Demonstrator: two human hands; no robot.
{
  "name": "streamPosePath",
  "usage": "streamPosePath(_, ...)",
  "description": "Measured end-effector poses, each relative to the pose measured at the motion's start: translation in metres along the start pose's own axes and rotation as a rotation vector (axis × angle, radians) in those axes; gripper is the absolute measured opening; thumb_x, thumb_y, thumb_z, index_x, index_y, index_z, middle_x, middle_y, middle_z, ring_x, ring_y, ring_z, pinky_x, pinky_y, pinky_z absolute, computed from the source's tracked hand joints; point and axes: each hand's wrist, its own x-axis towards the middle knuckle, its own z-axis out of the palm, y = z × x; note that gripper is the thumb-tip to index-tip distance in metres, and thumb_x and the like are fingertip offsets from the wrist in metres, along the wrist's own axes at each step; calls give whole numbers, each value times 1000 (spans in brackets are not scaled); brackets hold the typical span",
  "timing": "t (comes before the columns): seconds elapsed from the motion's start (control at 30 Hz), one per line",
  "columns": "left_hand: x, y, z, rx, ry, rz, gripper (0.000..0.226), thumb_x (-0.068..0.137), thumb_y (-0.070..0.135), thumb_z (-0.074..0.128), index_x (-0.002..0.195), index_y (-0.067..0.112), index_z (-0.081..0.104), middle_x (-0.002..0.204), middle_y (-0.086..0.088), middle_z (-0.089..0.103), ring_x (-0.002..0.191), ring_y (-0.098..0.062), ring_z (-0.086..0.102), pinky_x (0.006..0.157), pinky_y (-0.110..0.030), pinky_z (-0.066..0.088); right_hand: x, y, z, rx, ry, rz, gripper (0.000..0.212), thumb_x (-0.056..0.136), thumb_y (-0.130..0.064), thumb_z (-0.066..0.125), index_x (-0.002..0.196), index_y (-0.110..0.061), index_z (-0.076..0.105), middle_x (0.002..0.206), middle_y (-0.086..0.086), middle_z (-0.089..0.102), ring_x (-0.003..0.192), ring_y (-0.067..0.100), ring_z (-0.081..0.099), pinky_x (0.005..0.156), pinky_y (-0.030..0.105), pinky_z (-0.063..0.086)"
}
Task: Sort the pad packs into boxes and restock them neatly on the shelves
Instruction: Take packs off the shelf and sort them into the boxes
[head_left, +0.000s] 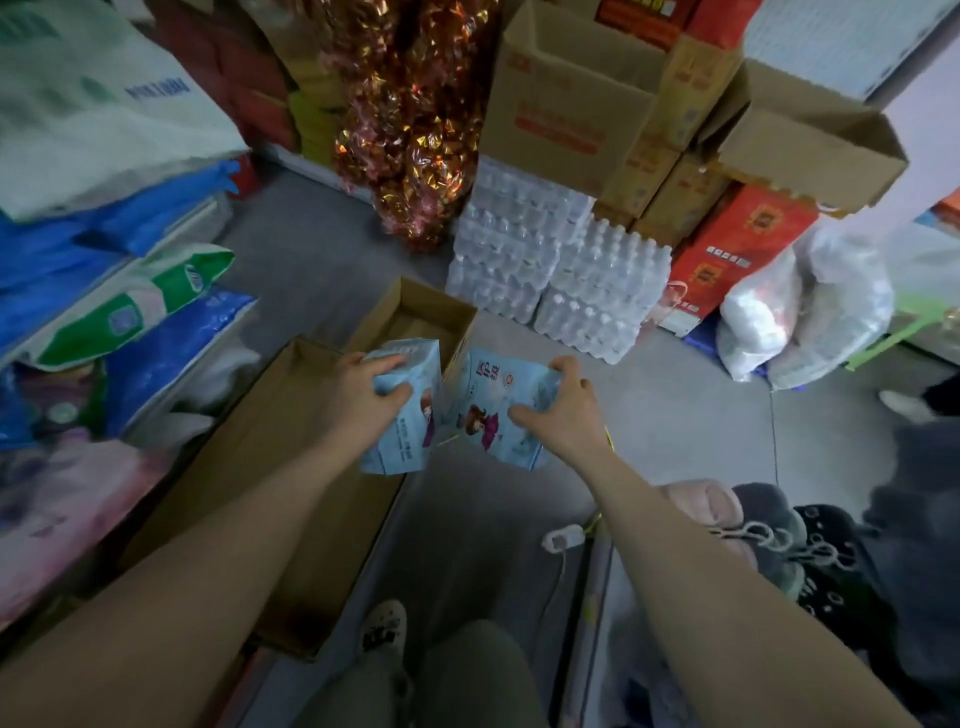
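Head-worn wide-angle view, steeply down, close.

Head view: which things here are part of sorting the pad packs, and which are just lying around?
Part of the job:
left pad pack
right pad pack
long cardboard box
small open box

Lying about:
bottled water packs
foil-wrapped sweets
slippers

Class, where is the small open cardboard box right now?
The small open box sits on the floor just beyond the two held pad packs, left of the stacked water bottles.

shop stockroom | stacked cartons (566, 104) | shrink-wrapped bottled water packs (561, 270)
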Motion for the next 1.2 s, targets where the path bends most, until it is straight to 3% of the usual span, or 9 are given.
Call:
streamPosePath(0.1,50,2,13,23,0,-30,46,87,33,68,132,29,59,140,-3,46,94,-11,53,57,-13,38,60,-6,1,-5,-3,10,62,75,-32,78,118,-28,34,113,4,46,90,24,61,73,39,59)
streamPosePath(0.17,84,2,23,40,11,-68,45,86,35,69,130,30,61,138,-3,49,90,-8,51,55,-8,32,102,-9,4,-5,-25,7,62,76,-31,77,121,-27,34,113,4,45,93,25,61,77,42,59)
streamPosePath(0.27,134,0,42,78,42,-132,44,85,34,70,128,28,63,136,-4,52,91,-12,53,57,-12,30,170,-11,12,-35,-90,5,65,75,-33,77,125,-25,35,111,2,44,96,26,60,81,47,57)
streamPosePath(0.4,196,-7,79,38,92,-252,44,85,32,71,128,27,64,138,-5,50,103,-21,60,73,-22,41,259,-8,32,-92,-181,-3,66,75,-34,77,126,-25,36,109,1,42,96,27,60,78,43,56)
streamPosePath(0.73,340,-56,168,98,69,-451,44,87,41,63,131,38,57,141,0,44,104,-23,60,86,-36,53,437,9,111,-277,-352,-31,66,74,-37,76,125,-30,36,111,2,44,94,28,59,73,38,54)
streamPosePath(0.93,417,-74,185,106,84,-388,45,88,36,64,132,34,57,138,-7,47,106,-26,58,88,-34,50,517,-9,149,-242,-328,-92,66,76,-29,77,129,-27,38,112,3,42,100,33,58,76,33,44)
streamPosePath(1.07,454,-71,185,72,76,-315,43,91,30,63,134,29,57,144,-3,43,119,-22,53,94,-31,45,549,-25,159,-192,-295,-193,51,83,-12,68,126,-17,42,127,8,44,86,22,50,72,30,38)
streamPosePath(1.2,466,-63,177,62,124,-242,40,92,23,62,131,25,59,135,-2,50,119,-19,53,94,-28,45,555,-29,151,-269,-318,-258,33,84,-7,62,116,-15,55,122,8,49,87,23,52,74,29,40)
